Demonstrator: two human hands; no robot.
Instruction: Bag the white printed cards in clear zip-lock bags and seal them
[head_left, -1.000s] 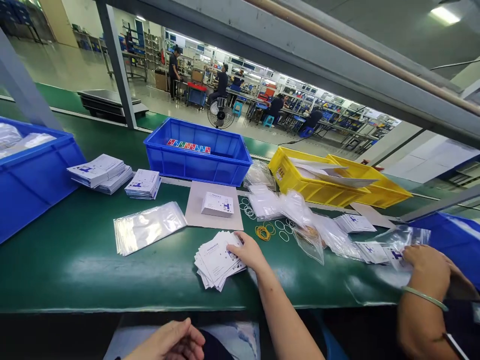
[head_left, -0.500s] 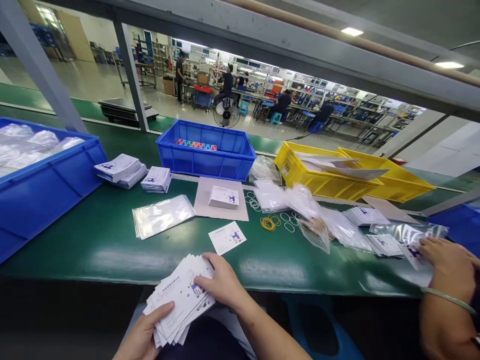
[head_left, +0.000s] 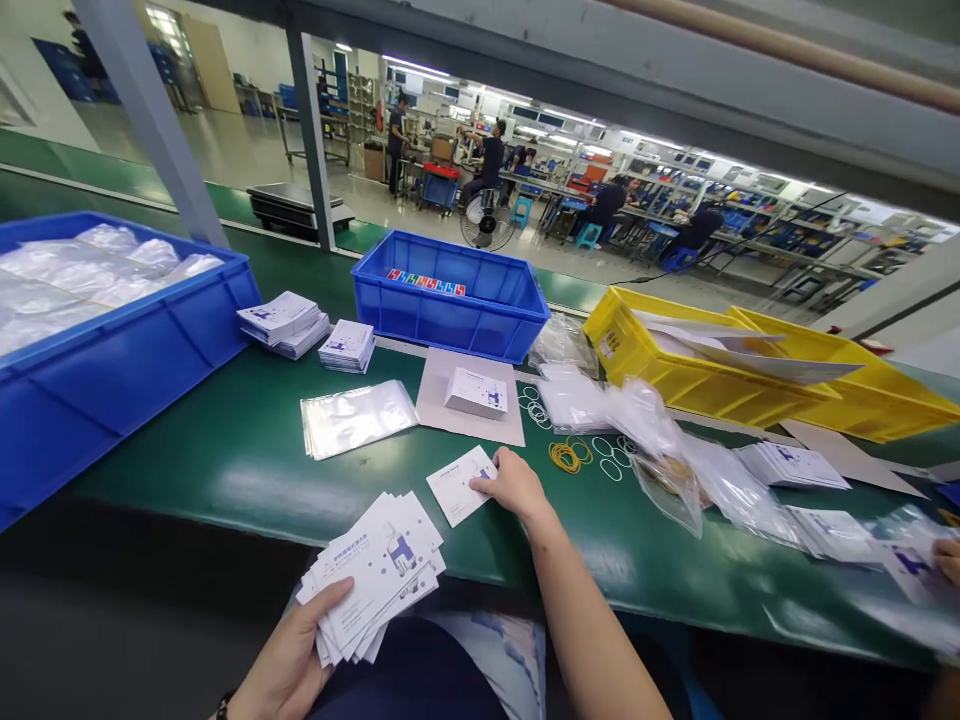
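Observation:
My left hand (head_left: pixel 292 635) is wrapped round a loose, fanned stack of white printed booklets (head_left: pixel 375 565) above my lap, its thumb on the top cover. At the bench's front, my right hand (head_left: pixel 519 487) pinches the right edge of a single booklet (head_left: pixel 455 487), thumb on its cover. That booklet bears the same purple picture. Behind it, a neat pile of booklets (head_left: pixel 476 388) sits on a sheet of grey cardboard (head_left: pixel 435 415). Clear plastic bags (head_left: pixel 358 418) lie flat to the left of the cardboard.
Blue bins stand at left (head_left: pixel 150 370) and back (head_left: pixel 450 325), yellow bins (head_left: pixel 675 370) at back right. More booklet piles (head_left: pixel 277 318) lie beside the left bin. Yellow rubber bands (head_left: pixel 566 457), white rings and bags spread rightward. A co-worker's hand (head_left: pixel 949 560) is at far right.
My right hand has left the held stack and moved up and right to the single booklet, now gripping its edge. The left hand keeps the stack. The view has turned left.

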